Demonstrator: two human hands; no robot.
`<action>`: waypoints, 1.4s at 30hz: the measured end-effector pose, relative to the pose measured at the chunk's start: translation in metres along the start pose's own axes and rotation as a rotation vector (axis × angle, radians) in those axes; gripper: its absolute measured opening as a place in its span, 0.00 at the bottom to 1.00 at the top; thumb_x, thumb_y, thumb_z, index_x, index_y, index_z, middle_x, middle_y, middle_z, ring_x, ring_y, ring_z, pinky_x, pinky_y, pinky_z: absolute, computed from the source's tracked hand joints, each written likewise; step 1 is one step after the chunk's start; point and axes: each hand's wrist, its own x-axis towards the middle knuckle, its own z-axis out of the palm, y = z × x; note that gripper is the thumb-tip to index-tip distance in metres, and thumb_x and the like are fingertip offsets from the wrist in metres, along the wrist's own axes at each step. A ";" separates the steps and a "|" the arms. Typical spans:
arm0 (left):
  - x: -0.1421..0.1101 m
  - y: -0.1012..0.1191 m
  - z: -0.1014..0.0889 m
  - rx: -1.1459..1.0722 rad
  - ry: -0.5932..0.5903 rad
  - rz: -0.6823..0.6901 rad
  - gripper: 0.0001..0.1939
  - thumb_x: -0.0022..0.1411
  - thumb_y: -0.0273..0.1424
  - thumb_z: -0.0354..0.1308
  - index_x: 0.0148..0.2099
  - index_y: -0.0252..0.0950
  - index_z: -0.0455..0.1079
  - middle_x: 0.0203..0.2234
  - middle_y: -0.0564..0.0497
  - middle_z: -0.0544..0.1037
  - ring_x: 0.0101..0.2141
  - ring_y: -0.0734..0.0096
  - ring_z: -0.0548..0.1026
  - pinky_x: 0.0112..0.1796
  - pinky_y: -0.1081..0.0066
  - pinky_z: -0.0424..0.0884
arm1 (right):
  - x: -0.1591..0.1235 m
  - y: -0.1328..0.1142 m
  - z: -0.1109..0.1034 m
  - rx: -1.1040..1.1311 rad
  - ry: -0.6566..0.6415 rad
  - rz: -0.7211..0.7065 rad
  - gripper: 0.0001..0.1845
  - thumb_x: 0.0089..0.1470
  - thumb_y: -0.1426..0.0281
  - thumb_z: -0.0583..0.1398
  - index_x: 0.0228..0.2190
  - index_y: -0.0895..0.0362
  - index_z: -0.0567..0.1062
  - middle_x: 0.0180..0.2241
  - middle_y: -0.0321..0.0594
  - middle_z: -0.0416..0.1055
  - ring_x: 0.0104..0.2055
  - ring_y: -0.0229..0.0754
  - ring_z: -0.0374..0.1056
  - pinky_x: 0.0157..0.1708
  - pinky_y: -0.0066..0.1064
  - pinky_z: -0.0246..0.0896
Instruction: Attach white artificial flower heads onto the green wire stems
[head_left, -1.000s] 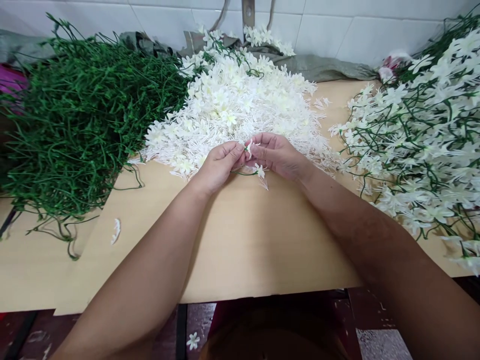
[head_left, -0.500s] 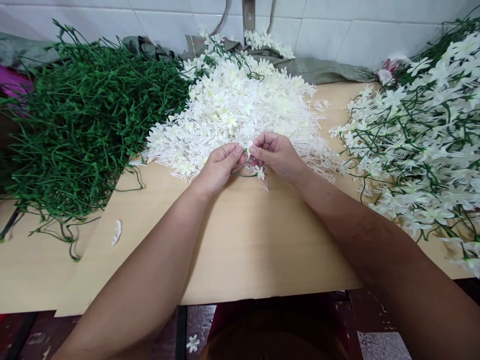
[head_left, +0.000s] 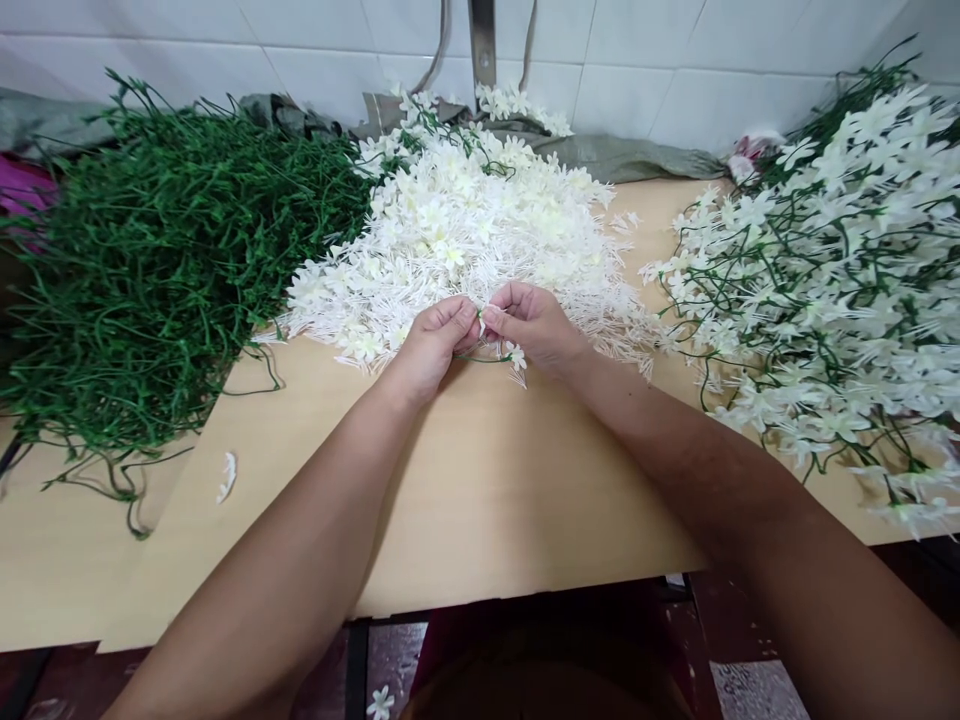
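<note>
My left hand point(head_left: 441, 338) pinches a green plastic stem point(head_left: 484, 360) at the front of a heap of white artificial flowers point(head_left: 457, 225). Fingertip to fingertip with it, my right hand point(head_left: 534, 322) is closed on a small white flower at a tip of that stem; the fingers largely hide it. Another white flower point(head_left: 516, 355) sits on a branch of the same stem, hanging just below my right hand, its thin white filaments pointing down.
Left of the heap lies a big pile of bare green stems point(head_left: 172, 250). Stems with white flowers on them point(head_left: 825, 290) are piled at the right. A white scrap point(head_left: 226, 477) lies on the tan board point(head_left: 517, 500). One loose flower point(head_left: 381, 703) is on the floor.
The whole view has shifted slightly, with the scene a little lower and further left. Both hands keep their pinch, and the fingertips have drawn closer together around the small flower.
</note>
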 end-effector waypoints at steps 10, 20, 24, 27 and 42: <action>-0.002 -0.001 0.001 0.169 0.001 0.024 0.27 0.50 0.51 0.64 0.19 0.36 0.57 0.13 0.58 0.57 0.19 0.80 0.52 0.23 0.73 0.48 | -0.004 -0.005 0.007 -0.056 0.037 0.092 0.22 0.36 0.65 0.74 0.21 0.58 0.66 0.17 0.28 0.70 0.21 0.29 0.67 0.26 0.23 0.65; 0.005 -0.007 0.001 0.371 0.024 0.029 0.20 0.56 0.45 0.56 0.22 0.38 0.57 0.16 0.56 0.58 0.21 0.75 0.55 0.25 0.72 0.53 | -0.001 -0.017 0.010 -0.415 0.239 0.100 0.15 0.50 0.80 0.64 0.23 0.56 0.63 0.18 0.26 0.61 0.23 0.32 0.61 0.28 0.26 0.58; 0.006 -0.010 -0.005 0.455 0.080 0.121 0.20 0.58 0.49 0.53 0.27 0.36 0.66 0.20 0.54 0.64 0.24 0.72 0.61 0.28 0.70 0.58 | -0.027 -0.053 0.005 -0.776 0.241 -0.141 0.11 0.54 0.77 0.60 0.26 0.56 0.63 0.25 0.32 0.64 0.29 0.34 0.61 0.35 0.28 0.58; 0.007 -0.012 -0.006 0.438 0.114 0.059 0.16 0.60 0.44 0.52 0.35 0.36 0.71 0.24 0.53 0.68 0.25 0.71 0.63 0.29 0.70 0.60 | -0.069 -0.099 -0.005 -1.136 0.287 -0.366 0.08 0.57 0.77 0.56 0.27 0.56 0.63 0.31 0.36 0.67 0.33 0.36 0.62 0.38 0.30 0.59; 0.004 -0.016 -0.005 0.903 0.102 0.234 0.15 0.60 0.37 0.48 0.38 0.36 0.74 0.34 0.47 0.78 0.36 0.62 0.74 0.41 0.65 0.67 | -0.158 -0.168 -0.054 -1.601 0.729 -0.724 0.05 0.56 0.72 0.57 0.36 0.56 0.73 0.37 0.46 0.74 0.42 0.46 0.68 0.47 0.45 0.62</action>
